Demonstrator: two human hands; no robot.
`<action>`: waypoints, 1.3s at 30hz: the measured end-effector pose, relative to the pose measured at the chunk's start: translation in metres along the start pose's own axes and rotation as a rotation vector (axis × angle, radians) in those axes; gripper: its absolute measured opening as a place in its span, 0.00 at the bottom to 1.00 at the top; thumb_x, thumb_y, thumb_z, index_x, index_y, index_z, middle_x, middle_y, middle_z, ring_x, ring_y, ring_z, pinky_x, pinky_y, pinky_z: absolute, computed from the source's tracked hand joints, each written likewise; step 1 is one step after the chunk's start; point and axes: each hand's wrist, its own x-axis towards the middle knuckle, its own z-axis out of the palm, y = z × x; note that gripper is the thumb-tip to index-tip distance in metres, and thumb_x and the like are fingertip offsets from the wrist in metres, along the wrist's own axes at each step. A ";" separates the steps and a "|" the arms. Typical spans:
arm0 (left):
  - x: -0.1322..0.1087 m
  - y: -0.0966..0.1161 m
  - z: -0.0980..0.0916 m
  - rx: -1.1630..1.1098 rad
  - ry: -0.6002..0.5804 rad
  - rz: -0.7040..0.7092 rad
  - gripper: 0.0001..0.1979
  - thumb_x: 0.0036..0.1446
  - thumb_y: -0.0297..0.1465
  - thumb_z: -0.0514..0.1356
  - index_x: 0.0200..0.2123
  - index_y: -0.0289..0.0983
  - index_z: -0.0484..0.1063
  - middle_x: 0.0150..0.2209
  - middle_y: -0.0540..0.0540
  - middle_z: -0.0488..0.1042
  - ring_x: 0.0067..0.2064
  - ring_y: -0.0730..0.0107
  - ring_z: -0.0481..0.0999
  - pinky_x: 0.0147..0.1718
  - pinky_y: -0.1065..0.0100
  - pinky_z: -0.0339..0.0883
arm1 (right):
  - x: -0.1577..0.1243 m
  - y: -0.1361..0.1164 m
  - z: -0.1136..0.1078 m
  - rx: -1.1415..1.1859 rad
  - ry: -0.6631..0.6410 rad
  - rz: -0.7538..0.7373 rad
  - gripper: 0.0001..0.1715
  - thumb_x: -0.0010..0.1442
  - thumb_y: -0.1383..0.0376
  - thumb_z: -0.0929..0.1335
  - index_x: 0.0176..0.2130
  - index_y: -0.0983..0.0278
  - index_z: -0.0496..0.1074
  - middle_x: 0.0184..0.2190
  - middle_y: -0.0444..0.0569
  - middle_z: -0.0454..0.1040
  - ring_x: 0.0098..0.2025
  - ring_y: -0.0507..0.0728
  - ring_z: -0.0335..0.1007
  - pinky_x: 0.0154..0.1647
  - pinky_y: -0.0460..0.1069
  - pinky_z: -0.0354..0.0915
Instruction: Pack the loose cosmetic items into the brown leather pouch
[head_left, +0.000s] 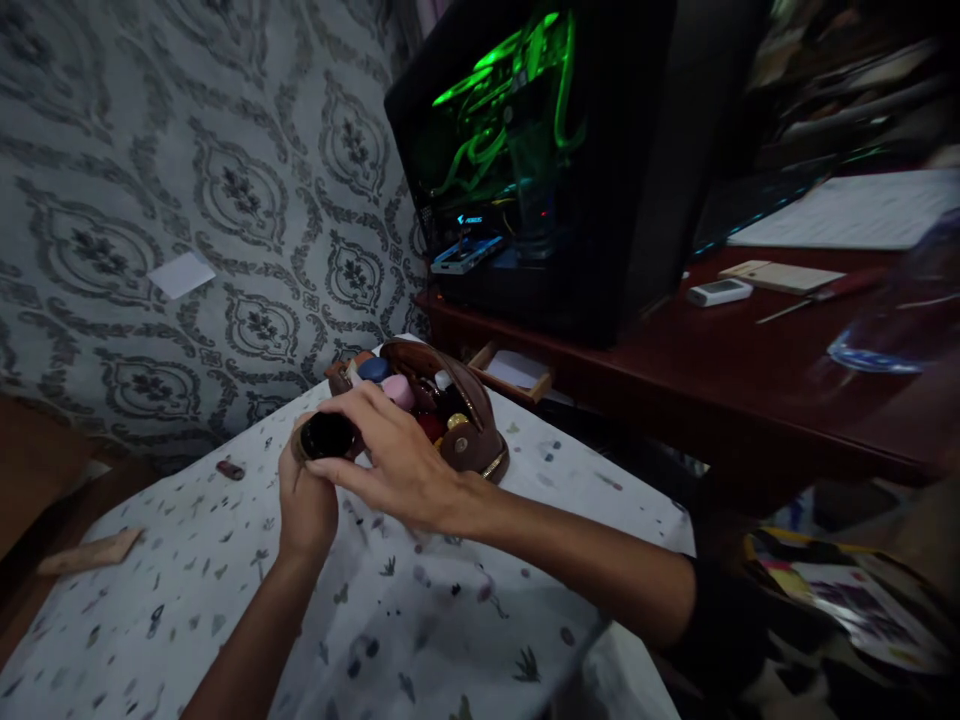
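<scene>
Both hands hold a small round container with a dark, glossy top (328, 436) above the cloth-covered table. My left hand (306, 508) wraps around it from the left and below. My right hand (401, 455) grips it from the right, thumb and fingers on either side of the top. Just behind, an open brown bag (489, 425) with a zipper holds several small things. Among them are a pink round item (398, 390), a blue round lid (373, 369) and a gold cap (457, 422). My right hand partly hides the bag's contents.
A patterned white tablecloth (420, 620) covers the table. A small dark reddish object (230, 469) and a flat beige piece (90, 552) lie at left. Behind stands a dark computer case (637, 180) on a reddish-brown desk (720, 370), with a partly open drawer (536, 385).
</scene>
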 end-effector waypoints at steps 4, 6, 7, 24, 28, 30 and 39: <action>0.013 0.002 0.003 0.140 -0.107 0.216 0.09 0.59 0.38 0.58 0.35 0.38 0.72 0.32 0.51 0.72 0.35 0.69 0.70 0.36 0.69 0.66 | 0.000 0.004 -0.013 -0.048 0.010 0.000 0.15 0.61 0.65 0.72 0.46 0.63 0.68 0.44 0.48 0.68 0.46 0.56 0.66 0.50 0.52 0.65; 0.018 0.004 0.005 0.262 -0.142 0.338 0.10 0.62 0.38 0.56 0.35 0.38 0.72 0.32 0.50 0.73 0.36 0.67 0.70 0.38 0.68 0.65 | -0.002 0.007 -0.021 -0.049 0.021 -0.002 0.15 0.61 0.65 0.72 0.47 0.64 0.68 0.44 0.49 0.69 0.46 0.56 0.67 0.50 0.52 0.65; 0.019 0.005 0.006 0.317 -0.153 0.386 0.11 0.64 0.38 0.55 0.36 0.38 0.73 0.34 0.49 0.74 0.38 0.66 0.71 0.40 0.66 0.65 | -0.002 0.010 -0.025 -0.047 0.028 0.005 0.14 0.61 0.65 0.72 0.47 0.64 0.69 0.44 0.49 0.70 0.45 0.56 0.67 0.49 0.51 0.65; 0.001 0.010 0.004 0.724 -0.476 0.497 0.18 0.73 0.38 0.45 0.49 0.41 0.74 0.48 0.45 0.79 0.54 0.61 0.72 0.54 0.57 0.57 | 0.009 0.050 -0.079 -0.442 -0.145 0.155 0.19 0.58 0.65 0.73 0.48 0.67 0.71 0.44 0.52 0.72 0.43 0.56 0.69 0.41 0.49 0.63; -0.005 0.005 0.004 0.702 -0.441 0.477 0.18 0.73 0.38 0.45 0.50 0.42 0.73 0.50 0.45 0.78 0.55 0.61 0.71 0.55 0.57 0.56 | 0.014 0.049 -0.078 -0.660 -0.358 0.162 0.13 0.60 0.65 0.72 0.44 0.67 0.71 0.43 0.53 0.72 0.44 0.58 0.69 0.41 0.49 0.61; -0.007 0.002 0.005 0.682 -0.413 0.478 0.18 0.73 0.38 0.44 0.50 0.42 0.73 0.50 0.46 0.77 0.55 0.61 0.71 0.55 0.57 0.56 | 0.019 0.048 -0.076 -0.745 -0.431 0.189 0.11 0.60 0.64 0.72 0.42 0.67 0.72 0.42 0.54 0.72 0.42 0.58 0.70 0.38 0.49 0.59; -0.012 -0.004 0.007 0.628 -0.355 0.471 0.18 0.73 0.38 0.44 0.52 0.42 0.71 0.51 0.45 0.76 0.56 0.63 0.70 0.56 0.58 0.55 | 0.031 0.048 -0.067 -0.862 -0.644 0.217 0.16 0.59 0.64 0.71 0.47 0.67 0.74 0.45 0.57 0.75 0.45 0.63 0.75 0.36 0.49 0.61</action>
